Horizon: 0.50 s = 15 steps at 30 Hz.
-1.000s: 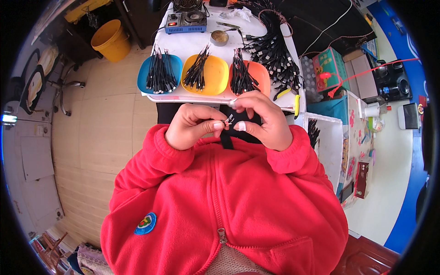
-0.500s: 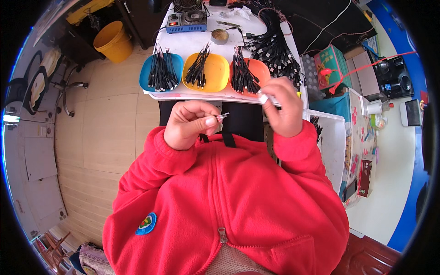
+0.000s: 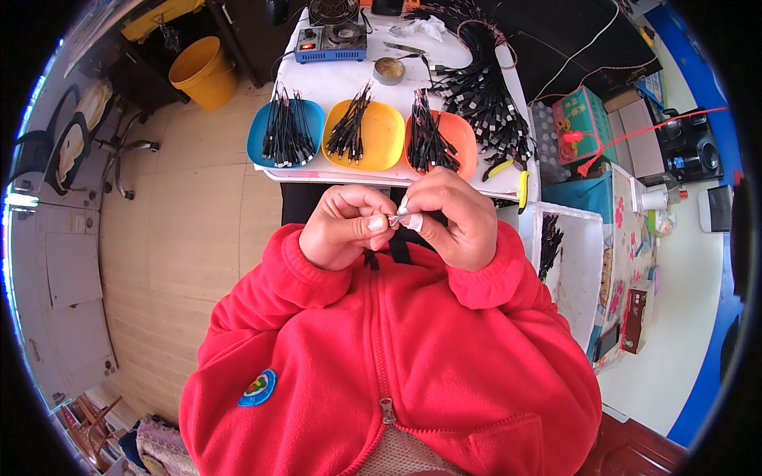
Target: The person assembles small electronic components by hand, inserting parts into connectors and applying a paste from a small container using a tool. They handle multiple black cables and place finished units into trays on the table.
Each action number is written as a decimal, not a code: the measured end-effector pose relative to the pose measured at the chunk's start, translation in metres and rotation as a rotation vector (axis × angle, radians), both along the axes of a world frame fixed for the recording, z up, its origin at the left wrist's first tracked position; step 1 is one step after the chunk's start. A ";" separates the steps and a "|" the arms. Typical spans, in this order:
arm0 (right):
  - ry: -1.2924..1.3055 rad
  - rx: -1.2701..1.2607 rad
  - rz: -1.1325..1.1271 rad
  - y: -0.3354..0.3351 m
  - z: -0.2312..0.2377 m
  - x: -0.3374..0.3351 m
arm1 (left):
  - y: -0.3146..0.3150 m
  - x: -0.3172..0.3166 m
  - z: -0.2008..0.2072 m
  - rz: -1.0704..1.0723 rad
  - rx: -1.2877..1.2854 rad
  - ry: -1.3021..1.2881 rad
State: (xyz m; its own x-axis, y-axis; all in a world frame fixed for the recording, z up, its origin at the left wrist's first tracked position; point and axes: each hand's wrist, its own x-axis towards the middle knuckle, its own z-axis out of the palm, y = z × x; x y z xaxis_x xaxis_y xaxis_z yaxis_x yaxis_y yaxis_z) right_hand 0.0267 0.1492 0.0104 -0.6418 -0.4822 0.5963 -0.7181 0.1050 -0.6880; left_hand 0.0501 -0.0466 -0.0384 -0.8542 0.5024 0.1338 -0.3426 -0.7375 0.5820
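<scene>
My left hand (image 3: 341, 228) is closed in a pinch around a cable with thin wire ends (image 3: 394, 220). A short dark piece hangs below that hand; most of the cable is hidden by my fingers. My right hand (image 3: 458, 218) pinches the same wire ends from the other side, its thumb and a finger wrapped in white tape. Both hands meet in front of my chest, just short of the table edge. Beyond them stand a blue tray (image 3: 258, 136), a yellow tray (image 3: 384, 143) and an orange tray (image 3: 466, 151), each holding a bunch of black cables.
A large heap of black cables (image 3: 488, 103) covers the table's right side. Yellow-handled cutters (image 3: 522, 189) lie at its near right corner. Farther back are a blue heating unit (image 3: 332, 45) and a small round tin (image 3: 389, 70). A white foam box (image 3: 575, 270) stands at right.
My right hand has come left and down to meet the left hand at the wire ends. The yellow cutters, mostly hidden before, now show on the table.
</scene>
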 end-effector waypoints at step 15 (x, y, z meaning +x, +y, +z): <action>-0.385 -0.177 0.095 -0.003 -0.007 0.015 | 0.001 0.008 0.002 0.067 -0.046 0.067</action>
